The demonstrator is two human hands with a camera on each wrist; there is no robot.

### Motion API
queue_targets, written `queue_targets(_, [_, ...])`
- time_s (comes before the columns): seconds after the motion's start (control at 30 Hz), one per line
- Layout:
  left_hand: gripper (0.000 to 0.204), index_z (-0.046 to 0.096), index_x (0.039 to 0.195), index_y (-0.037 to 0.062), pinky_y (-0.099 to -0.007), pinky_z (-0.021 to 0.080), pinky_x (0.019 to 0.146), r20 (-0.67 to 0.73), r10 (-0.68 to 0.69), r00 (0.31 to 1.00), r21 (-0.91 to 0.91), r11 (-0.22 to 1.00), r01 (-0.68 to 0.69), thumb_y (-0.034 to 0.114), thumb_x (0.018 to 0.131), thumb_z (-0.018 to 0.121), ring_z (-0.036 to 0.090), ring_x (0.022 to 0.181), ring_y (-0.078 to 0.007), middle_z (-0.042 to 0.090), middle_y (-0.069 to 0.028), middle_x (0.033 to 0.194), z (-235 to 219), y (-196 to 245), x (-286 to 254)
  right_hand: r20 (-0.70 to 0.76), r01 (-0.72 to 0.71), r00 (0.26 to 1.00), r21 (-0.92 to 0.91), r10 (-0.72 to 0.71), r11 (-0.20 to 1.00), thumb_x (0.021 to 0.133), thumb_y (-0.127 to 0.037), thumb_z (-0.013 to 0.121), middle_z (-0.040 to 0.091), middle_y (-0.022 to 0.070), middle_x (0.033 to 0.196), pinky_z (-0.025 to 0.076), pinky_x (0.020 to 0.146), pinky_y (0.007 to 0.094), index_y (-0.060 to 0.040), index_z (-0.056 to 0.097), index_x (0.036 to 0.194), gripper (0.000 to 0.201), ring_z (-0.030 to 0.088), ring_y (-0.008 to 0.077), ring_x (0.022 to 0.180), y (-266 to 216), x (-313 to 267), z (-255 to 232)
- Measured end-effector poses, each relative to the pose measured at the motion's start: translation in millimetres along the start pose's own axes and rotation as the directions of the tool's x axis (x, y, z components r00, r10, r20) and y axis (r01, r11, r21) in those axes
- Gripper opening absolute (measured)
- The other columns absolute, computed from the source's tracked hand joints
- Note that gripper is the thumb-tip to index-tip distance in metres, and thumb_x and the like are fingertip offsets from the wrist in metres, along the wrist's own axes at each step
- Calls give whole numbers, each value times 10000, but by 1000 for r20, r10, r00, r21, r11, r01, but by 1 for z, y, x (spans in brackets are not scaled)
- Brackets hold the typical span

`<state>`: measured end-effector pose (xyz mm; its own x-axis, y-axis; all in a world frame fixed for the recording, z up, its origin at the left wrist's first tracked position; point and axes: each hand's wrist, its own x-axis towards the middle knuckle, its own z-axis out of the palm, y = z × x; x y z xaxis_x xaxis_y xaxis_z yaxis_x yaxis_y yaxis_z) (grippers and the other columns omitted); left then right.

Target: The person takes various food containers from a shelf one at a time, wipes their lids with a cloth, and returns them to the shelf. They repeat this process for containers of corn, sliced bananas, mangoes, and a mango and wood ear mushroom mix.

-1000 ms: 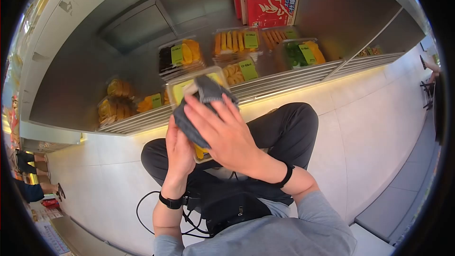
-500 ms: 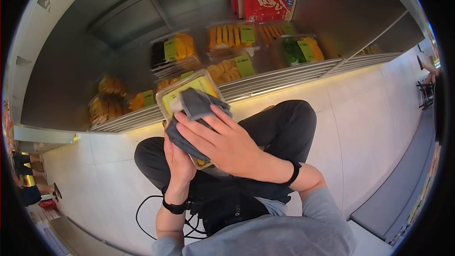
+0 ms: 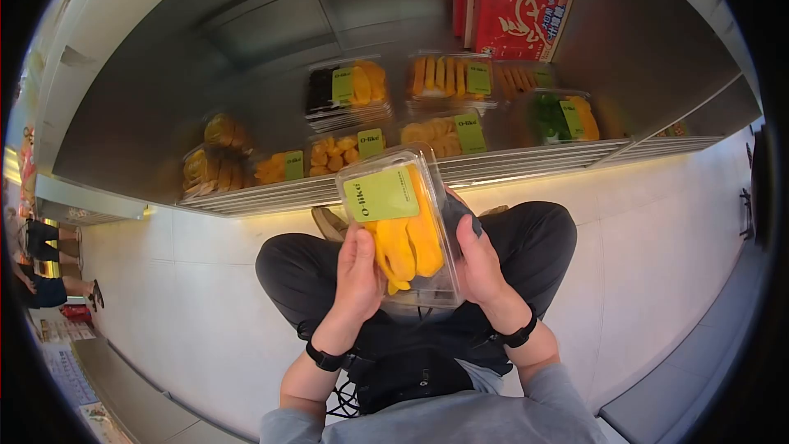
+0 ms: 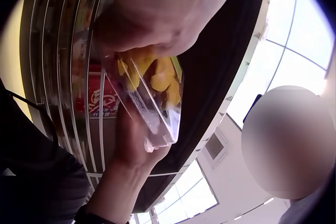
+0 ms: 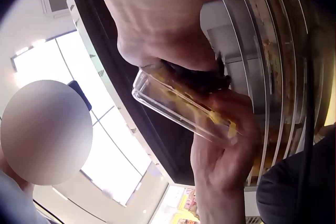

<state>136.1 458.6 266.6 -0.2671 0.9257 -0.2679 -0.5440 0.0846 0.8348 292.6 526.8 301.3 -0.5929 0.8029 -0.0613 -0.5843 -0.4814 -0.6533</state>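
Observation:
In the head view a clear plastic box of yellow fruit slices [image 3: 396, 248], with a green label [image 3: 380, 195], is held tilted over the lap. My left hand [image 3: 359, 275] grips its left edge, thumb on the near side. On the opposite edge my right hand [image 3: 481, 270] holds the box, with a dark grey cloth [image 3: 454, 215] between its fingers and the box side. The right wrist view shows the cloth [image 5: 202, 79] bunched under the right hand [image 5: 163, 29]. From the left wrist, the box [image 4: 152, 98] appears below the left hand [image 4: 157, 14].
A low metal display shelf [image 3: 271, 99] stands in front, with a slatted front rail [image 3: 526, 163]. On it are several fruit packs, among them a box of dark and orange fruit [image 3: 347, 86], and a red carton [image 3: 526, 12]. A grey ledge [image 3: 690, 353] runs along the right.
The right hand has moved with the cloth from on top of the box to its right edge. The label and fruit are now uncovered, and the box has turned and shifted right.

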Motion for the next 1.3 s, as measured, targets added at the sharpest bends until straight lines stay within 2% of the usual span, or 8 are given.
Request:
queue_targets(0.17, [529, 442, 1351, 62, -303, 492, 918, -142, 28, 989, 127, 992, -10, 463, 1055, 265, 575, 1075, -138, 583, -58, 1182, 3, 21, 6, 142, 79, 989, -315, -35, 946, 999, -491, 431, 177, 131, 1589, 181, 1166, 350, -37, 161, 1535, 753, 197, 213, 1453, 36, -3, 11])
queue_targets(0.3, [568, 512, 1248, 38, -270, 504, 815, -112, 101, 989, 273, 960, -67, 492, 1052, 232, 604, 910, -118, 607, -63, 1052, -1, 33, 4, 465, 402, 870, -473, -166, 784, 1011, -461, 413, 110, 184, 1603, 110, 1181, 396, -10, 128, 1533, 747, 102, 314, 1486, 47, -13, 11])
queue_targets(0.43, [508, 499, 1237, 13, -272, 432, 898, 23, 30, 999, 336, 941, -36, 401, 1073, 215, 546, 1005, -130, 582, -72, 1110, 4, 4, 0, 102, 260, 966, -433, -239, 863, 1019, -478, 371, 131, 137, 1601, 139, 1171, 344, -10, 46, 1538, 771, 150, 220, 1467, 26, 5, 18])
queue_targets(0.5, [464, 493, 1194, 2, -277, 421, 885, 58, 232, 971, 533, 815, -227, 367, 1075, 233, 539, 981, -151, 582, -88, 1070, 13, 4, 0, 38, 201, 979, -354, -200, 914, 1015, -491, 374, 149, 133, 1597, 143, 1170, 345, -9, 60, 1537, 777, 163, 216, 1462, 13, 16, 21])
queue_targets(0.87, [407, 532, 1122, -8, -279, 426, 823, -9, 473, 881, 709, 624, -328, 329, 1063, 313, 525, 889, -150, 586, -85, 961, -8, 37, 18, 98, -102, 987, -221, 126, 970, 1031, -396, 424, 348, 125, 1506, 248, 1138, 329, 12, 245, 1498, 646, 333, 200, 1384, 44, -34, -16])
queue_targets(1.03, [311, 577, 1146, 10, -258, 419, 587, 277, 176, 945, 836, 441, -327, 262, 965, 567, 512, 623, -110, 564, -50, 689, -16, 36, 8, -210, -137, 965, 114, 159, 984, 1023, -426, 441, 652, 47, 1089, 482, 885, 297, -30, 563, 1248, 472, 607, 119, 1035, 54, -30, -53])
queue_targets(1.2, [369, 603, 1136, 8, -389, 515, 675, 397, -33, 917, 897, 227, -380, 257, 878, 692, 663, 769, -376, 670, -206, 850, -14, 59, 20, -395, -28, 914, 154, 88, 988, 1019, -433, 439, 617, 79, 1256, 459, 969, 345, -15, 550, 1279, 504, 594, 188, 1136, 4, -44, -84])
queue_targets(1.3, [377, 619, 1135, 23, -400, 515, 694, 498, -280, 821, 867, 165, -469, 310, 897, 673, 658, 795, -381, 670, -205, 867, -29, 51, 44, -508, 118, 853, -34, -118, 992, 1028, -431, 411, 597, 83, 1302, 428, 1019, 366, -19, 522, 1320, 517, 567, 209, 1196, -12, -53, -116])
